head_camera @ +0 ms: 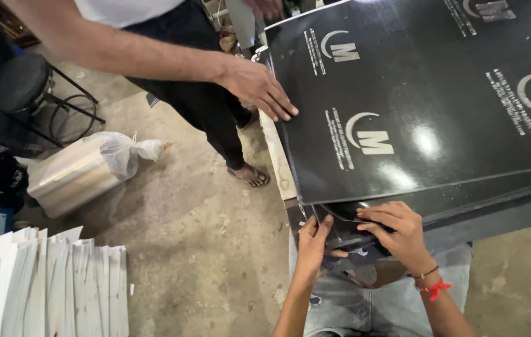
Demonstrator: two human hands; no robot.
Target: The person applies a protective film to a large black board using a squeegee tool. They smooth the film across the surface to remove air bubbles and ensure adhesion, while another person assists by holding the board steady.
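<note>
I see my left hand [313,244] pinching the near corner of a glossy black printed sheet [346,232] low in the stack, while my right hand [396,232] lies with bent fingers gripping the same sheet's edge. Above, the large top black sheet [427,93] covers the worktop [276,156]; a co-worker's hand [258,87] presses flat on its left edge.

- Both forearms are bare, no sleeves in view.
- Right hand [396,234]: a red thread tied at the wrist, beside it a thin dark band.
- Left hand [313,246]: nothing worn.
- Light grey-blue jeans.
</note>
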